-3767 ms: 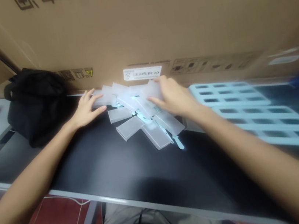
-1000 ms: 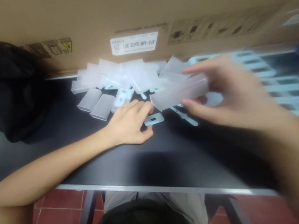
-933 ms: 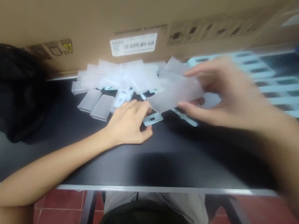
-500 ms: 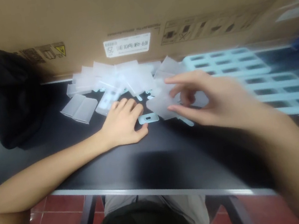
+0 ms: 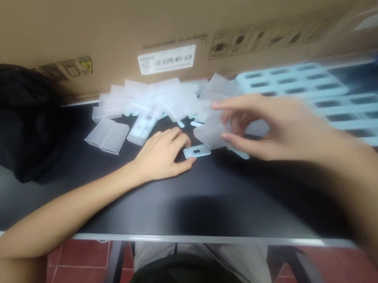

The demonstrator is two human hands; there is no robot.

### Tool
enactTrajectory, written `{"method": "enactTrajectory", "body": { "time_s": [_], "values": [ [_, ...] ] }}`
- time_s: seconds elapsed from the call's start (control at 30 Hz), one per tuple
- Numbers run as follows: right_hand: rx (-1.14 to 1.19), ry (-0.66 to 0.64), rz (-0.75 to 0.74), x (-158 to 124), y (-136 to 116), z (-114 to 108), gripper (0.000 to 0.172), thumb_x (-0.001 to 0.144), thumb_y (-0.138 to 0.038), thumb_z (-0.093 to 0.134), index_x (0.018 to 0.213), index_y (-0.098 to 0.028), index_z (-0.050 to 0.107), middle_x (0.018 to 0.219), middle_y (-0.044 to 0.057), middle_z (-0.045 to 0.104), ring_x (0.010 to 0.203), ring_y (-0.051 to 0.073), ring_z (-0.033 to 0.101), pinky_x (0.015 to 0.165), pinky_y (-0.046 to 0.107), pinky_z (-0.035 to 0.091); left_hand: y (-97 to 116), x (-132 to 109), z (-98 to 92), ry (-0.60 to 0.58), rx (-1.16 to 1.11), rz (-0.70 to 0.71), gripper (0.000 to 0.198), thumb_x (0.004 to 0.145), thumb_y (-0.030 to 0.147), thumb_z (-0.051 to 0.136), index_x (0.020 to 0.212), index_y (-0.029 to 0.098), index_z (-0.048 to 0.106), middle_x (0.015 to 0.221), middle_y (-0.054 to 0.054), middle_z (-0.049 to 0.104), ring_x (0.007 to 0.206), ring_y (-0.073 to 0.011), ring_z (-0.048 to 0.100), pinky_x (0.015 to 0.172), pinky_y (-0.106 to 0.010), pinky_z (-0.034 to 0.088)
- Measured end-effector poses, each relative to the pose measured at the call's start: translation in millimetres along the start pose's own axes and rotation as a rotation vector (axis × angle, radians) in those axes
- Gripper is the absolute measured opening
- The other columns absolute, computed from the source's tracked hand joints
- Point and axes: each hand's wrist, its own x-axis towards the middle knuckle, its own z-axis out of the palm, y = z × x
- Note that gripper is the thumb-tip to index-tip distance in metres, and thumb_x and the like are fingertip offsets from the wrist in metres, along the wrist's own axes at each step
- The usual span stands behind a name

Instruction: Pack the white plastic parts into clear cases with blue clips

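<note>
My left hand [image 5: 164, 154] rests palm down on the black table, fingers loosely bent. Its thumb tip touches a small light-blue plate [image 5: 196, 151] with a dark oval hole. To the right, my right hand [image 5: 253, 127] is slightly blurred, its thumb and fingers curved around the right end of a translucent plastic sleeve [image 5: 209, 134]; the exact contact is partly hidden. Behind both hands lies a heap of similar translucent sleeves [image 5: 147, 96]. A light-blue phone-shaped piece [image 5: 143, 128] pokes out beneath them. Another blue strip [image 5: 239, 152] lies under my right hand.
Two light-blue trays with rectangular openings, a rear tray [image 5: 288, 71] and a front tray [image 5: 360, 108], lie on the right. A black bag [image 5: 14, 124] stands at the left. A large cardboard box [image 5: 171, 13] walls off the back. The table's pale edge [image 5: 203, 239] runs in front.
The whole view has shifted slightly, so things appear further right. The sleeve at my right hand has tilted a little. My left hand stays beside the small plate.
</note>
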Motion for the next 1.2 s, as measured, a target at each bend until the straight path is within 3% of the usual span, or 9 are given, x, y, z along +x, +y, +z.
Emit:
{"method": "enactTrajectory", "body": {
  "time_s": [0.17, 0.3, 0.47, 0.7, 0.87, 1.03, 1.2],
  "values": [
    [0.034, 0.043, -0.072, 0.9, -0.7, 1.7, 0.051, 0.094, -0.033, 0.063, 0.144, -0.030, 0.064, 0.103, 0.004, 0.075, 0.074, 0.019, 0.071, 0.074, 0.037, 0.064, -1.9, 0.3, 0.1, -0.027, -0.009, 0.012, 0.033, 0.099, 0.048, 0.061, 0.113, 0.019, 0.065, 0.107, -0.006, 0.068, 0.097, -0.0238, 0.065, 0.088, -0.038, 0.048],
    [0.042, -0.028, -0.133, 2.1, -3.5, 10.6, 0.051, 0.096, -0.030, 0.058, 0.147, -0.031, 0.062, 0.110, 0.005, 0.076, 0.076, 0.020, 0.070, 0.071, 0.039, 0.063, -3.7, 0.4, 1.8, -0.028, 0.020, 0.025, 0.040, 0.101, 0.053, 0.059, 0.115, 0.017, 0.066, 0.107, -0.008, 0.068, 0.097, -0.0253, 0.066, 0.087, -0.038, 0.048],
    [-0.029, -0.137, -0.146, 4.1, -6.9, 15.7, 0.051, 0.099, -0.028, 0.053, 0.149, -0.028, 0.062, 0.106, 0.006, 0.074, 0.079, 0.020, 0.069, 0.076, 0.035, 0.059, -5.3, 0.7, 3.7, -0.023, 0.018, 0.041, 0.046, 0.102, 0.056, 0.056, 0.121, 0.014, 0.065, 0.121, -0.015, 0.069, 0.107, -0.0294, 0.066, 0.092, -0.042, 0.050],
    [-0.121, -0.149, -0.194, 4.1, -9.1, 18.4, 0.049, 0.099, -0.020, 0.050, 0.146, -0.026, 0.061, 0.102, 0.006, 0.073, 0.075, 0.019, 0.067, 0.069, 0.031, 0.053, -7.2, 1.3, 5.8, -0.018, -0.005, 0.033, 0.049, 0.102, 0.056, 0.058, 0.125, 0.013, 0.065, 0.123, -0.016, 0.069, 0.113, -0.0318, 0.067, 0.097, -0.044, 0.052],
    [-0.096, -0.131, -0.147, 2.5, -8.4, 26.6, 0.039, 0.098, -0.021, 0.052, 0.136, -0.022, 0.059, 0.107, 0.008, 0.074, 0.077, 0.020, 0.070, 0.068, 0.031, 0.052, -9.4, 1.5, 6.8, -0.013, -0.008, 0.059, 0.049, 0.102, 0.057, 0.056, 0.121, 0.013, 0.067, 0.111, -0.014, 0.069, 0.101, -0.0294, 0.067, 0.092, -0.043, 0.053],
    [-0.107, -0.185, -0.066, 4.5, -9.5, 36.0, 0.024, 0.094, -0.021, 0.053, 0.118, -0.019, 0.055, 0.090, 0.009, 0.073, 0.072, 0.024, 0.068, 0.061, 0.032, 0.047, -11.3, 1.4, 6.7, -0.001, -0.018, 0.060, 0.043, 0.101, 0.055, 0.059, 0.112, 0.014, 0.068, 0.107, -0.012, 0.067, 0.094, -0.0273, 0.066, 0.087, -0.041, 0.054],
    [-0.033, -0.255, -0.009, 8.6, -9.8, 39.5, 0.018, 0.096, -0.024, 0.050, 0.113, -0.019, 0.051, 0.083, 0.008, 0.071, 0.070, 0.025, 0.067, 0.060, 0.033, 0.046, -12.7, 0.3, 6.8, 0.035, -0.043, 0.062, 0.039, 0.101, 0.052, 0.060, 0.109, 0.014, 0.068, 0.107, -0.012, 0.067, 0.094, -0.0268, 0.066, 0.087, -0.041, 0.055]
  ]
}}
